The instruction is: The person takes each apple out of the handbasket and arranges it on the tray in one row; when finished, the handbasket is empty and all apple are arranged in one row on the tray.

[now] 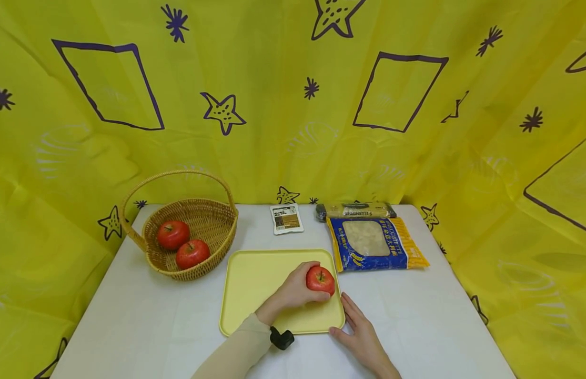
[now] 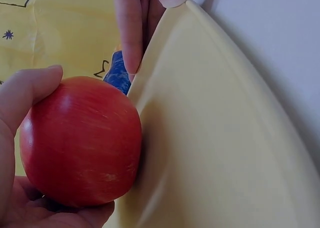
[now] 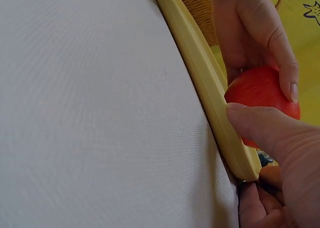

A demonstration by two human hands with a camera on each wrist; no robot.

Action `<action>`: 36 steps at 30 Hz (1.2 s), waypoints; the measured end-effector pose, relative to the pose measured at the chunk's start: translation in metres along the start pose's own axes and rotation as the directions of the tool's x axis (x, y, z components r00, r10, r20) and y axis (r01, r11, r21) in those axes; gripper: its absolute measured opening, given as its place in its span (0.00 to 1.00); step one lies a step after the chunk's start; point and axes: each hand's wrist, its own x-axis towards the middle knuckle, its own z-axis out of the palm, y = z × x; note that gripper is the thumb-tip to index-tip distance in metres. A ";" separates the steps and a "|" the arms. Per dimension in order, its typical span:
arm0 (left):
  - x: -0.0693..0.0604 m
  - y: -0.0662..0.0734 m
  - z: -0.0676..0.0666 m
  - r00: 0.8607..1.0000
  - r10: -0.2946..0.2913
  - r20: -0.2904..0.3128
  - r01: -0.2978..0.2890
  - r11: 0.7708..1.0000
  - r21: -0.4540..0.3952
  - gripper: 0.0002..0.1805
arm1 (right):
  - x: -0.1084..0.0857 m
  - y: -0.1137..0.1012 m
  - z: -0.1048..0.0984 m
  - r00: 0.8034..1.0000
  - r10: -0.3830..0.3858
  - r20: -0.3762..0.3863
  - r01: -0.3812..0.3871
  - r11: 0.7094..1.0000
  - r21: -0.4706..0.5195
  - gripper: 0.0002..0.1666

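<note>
My left hand (image 1: pixel 297 287) grips a red apple (image 1: pixel 320 280) over the right part of a pale yellow tray (image 1: pixel 255 273). In the left wrist view, thumb and fingers curve round the apple (image 2: pixel 82 143), close to the tray surface (image 2: pixel 215 123). Whether the apple touches the tray is unclear. At the tray's near right corner, my right hand (image 1: pixel 361 334) holds the edge, its thumb on the front side and its fingers along the right side. The right wrist view has the right thumb (image 3: pixel 265 128) by the tray rim (image 3: pixel 200 83), partly covering the apple.
A wicker basket (image 1: pixel 212 223) with two red apples (image 1: pixel 192 254) stands left of the tray. Behind the tray lies a small white packet (image 1: pixel 286 219). A blue and yellow pasta bag (image 1: pixel 375 245) and a spaghetti pack (image 1: pixel 356 211) lie at the right. A yellow patterned curtain (image 1: pixel 264 63) surrounds the white table.
</note>
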 end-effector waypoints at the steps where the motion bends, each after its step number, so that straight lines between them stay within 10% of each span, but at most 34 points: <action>1: 0.001 0.000 0.000 1.000 0.002 -0.002 -0.002 1.000 0.000 0.47 | 0.000 0.000 0.000 1.000 0.003 0.000 -0.003 1.000 0.002 0.48; 26: -0.004 0.002 0.003 0.999 0.034 0.041 -0.037 0.998 0.055 0.51 | 0.000 0.000 0.000 1.000 0.002 -0.006 -0.002 1.000 -0.004 0.47; 36: -0.013 0.012 -0.025 0.999 -0.011 -0.030 0.012 1.000 0.019 0.53 | 0.000 -0.003 0.000 1.000 0.000 -0.001 0.000 1.000 0.011 0.48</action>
